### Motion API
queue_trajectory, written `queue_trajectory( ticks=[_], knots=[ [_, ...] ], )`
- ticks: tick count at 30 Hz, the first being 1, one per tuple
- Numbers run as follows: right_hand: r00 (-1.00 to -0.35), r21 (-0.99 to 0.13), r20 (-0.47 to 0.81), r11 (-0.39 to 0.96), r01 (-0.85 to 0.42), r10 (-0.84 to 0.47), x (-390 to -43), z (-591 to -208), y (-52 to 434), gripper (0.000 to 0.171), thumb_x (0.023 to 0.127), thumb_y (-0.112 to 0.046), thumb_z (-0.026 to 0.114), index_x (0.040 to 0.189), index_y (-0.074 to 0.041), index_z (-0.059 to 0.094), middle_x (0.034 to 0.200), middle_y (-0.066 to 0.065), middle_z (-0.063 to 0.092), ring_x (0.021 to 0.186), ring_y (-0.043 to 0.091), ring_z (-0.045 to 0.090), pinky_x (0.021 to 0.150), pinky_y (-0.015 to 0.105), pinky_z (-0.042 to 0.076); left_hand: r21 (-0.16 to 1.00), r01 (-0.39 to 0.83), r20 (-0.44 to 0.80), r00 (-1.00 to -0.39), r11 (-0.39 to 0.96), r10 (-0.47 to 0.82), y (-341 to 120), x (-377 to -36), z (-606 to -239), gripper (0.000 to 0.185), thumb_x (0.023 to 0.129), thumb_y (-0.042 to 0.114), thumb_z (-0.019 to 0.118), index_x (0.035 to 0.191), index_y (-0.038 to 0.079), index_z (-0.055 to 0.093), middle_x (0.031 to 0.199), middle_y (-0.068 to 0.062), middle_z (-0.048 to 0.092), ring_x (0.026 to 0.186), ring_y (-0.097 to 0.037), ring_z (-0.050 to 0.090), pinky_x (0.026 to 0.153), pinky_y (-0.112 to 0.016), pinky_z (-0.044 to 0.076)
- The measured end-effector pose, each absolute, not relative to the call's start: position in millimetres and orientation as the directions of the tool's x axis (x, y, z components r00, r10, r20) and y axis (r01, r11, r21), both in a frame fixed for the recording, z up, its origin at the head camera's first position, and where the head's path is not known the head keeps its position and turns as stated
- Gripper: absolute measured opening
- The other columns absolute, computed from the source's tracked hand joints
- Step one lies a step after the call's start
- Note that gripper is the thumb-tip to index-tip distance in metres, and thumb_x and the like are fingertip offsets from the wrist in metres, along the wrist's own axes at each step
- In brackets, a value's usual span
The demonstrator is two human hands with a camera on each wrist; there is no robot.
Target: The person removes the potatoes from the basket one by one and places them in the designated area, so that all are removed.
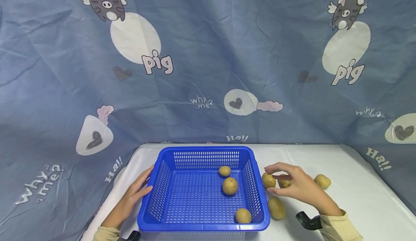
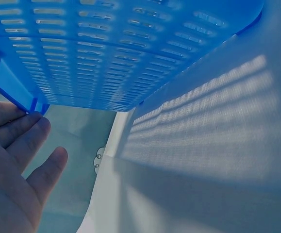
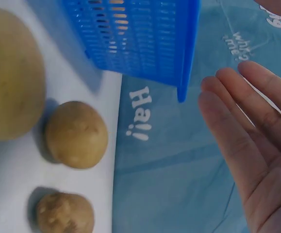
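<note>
Your left hand [image 1: 130,199] rests flat-fingered against the basket [image 1: 169,219] on the white table [image 1: 357,183]; your right hand [image 1: 300,186] hovers, fingers loosely apart, over potatoes [image 1: 268,180]; a pig-print cloth [image 1: 208,53] hangs behind.

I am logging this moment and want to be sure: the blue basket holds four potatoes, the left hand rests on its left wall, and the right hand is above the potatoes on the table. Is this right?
Not quite: the head view shows three potatoes in the blue basket, not four: a small potato, a middle potato and a front potato. The left hand and right hand are as you say.
</note>
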State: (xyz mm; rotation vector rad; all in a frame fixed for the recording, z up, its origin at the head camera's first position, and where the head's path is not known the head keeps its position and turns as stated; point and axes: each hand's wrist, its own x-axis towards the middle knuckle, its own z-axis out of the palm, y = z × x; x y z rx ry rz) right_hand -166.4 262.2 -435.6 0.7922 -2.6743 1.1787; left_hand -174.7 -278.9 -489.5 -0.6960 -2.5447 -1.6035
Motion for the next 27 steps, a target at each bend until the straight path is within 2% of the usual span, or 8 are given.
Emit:
queue_trajectory(
  ticks=[3,10,17,22,27],
  knots=[
    [-0.853,-0.669,0.279,0.549,-0.502,-0.44,-170.6,-430.9,256.0,0.048,0.081,-0.034,0.09,0.123,-0.019,0.07,0.124,0.001,0.073,0.113,0.013,0.07,0.09,0.038,0.063,0.843,0.412,0.293,-0.89,0.345,0.349,-278.5,-175.0,-490.3,0.063,0.105,0.012,0.046,0.164,0.007,0.025,0.164,-0.027,0.032,0.137,0.014,0.036,0.109,-0.006,0.031],
    [-0.797,-0.67,0.281,0.485,-0.562,-0.534,-183.8,-421.5,239.0,0.051,0.084,-0.031,0.088,0.124,-0.007,0.07,0.122,0.008,0.074,0.114,0.026,0.07,0.092,0.038,0.063,0.847,0.391,0.272,-0.901,0.361,0.337,-278.9,-174.4,-489.8,0.063,0.106,0.015,0.046,0.165,0.01,0.025,0.165,-0.025,0.032,0.135,0.017,0.035,0.108,-0.004,0.03],
    [-0.795,-0.687,0.205,0.495,-0.533,-0.572,-194.3,-412.7,219.7,0.053,0.084,-0.032,0.087,0.125,-0.006,0.068,0.124,0.014,0.073,0.115,0.033,0.07,0.093,0.033,0.062,0.849,0.385,0.268,-0.904,0.361,0.334,-279.0,-174.6,-490.9,0.063,0.106,0.016,0.047,0.165,0.013,0.025,0.166,-0.023,0.032,0.136,0.018,0.034,0.107,-0.003,0.029],
    [-0.806,-0.68,0.154,0.531,-0.506,-0.571,-198.2,-408.6,210.2,0.052,0.083,-0.031,0.088,0.125,-0.007,0.069,0.124,0.009,0.073,0.115,0.034,0.068,0.093,0.035,0.063,0.855,0.389,0.272,-0.9,0.344,0.342,-279.5,-175.3,-492.0,0.064,0.106,0.015,0.047,0.165,0.013,0.024,0.167,-0.023,0.03,0.138,0.019,0.032,0.107,0.0,0.025],
    [-0.806,-0.682,0.092,0.553,-0.479,-0.584,-202.5,-406.7,202.3,0.054,0.084,-0.031,0.087,0.126,-0.004,0.068,0.127,0.011,0.071,0.118,0.037,0.068,0.096,0.04,0.061,0.846,0.403,0.285,-0.895,0.35,0.343,-280.5,-175.2,-492.0,0.064,0.105,0.014,0.047,0.165,0.012,0.025,0.166,-0.025,0.031,0.137,0.018,0.033,0.107,0.0,0.025]
  ],
)
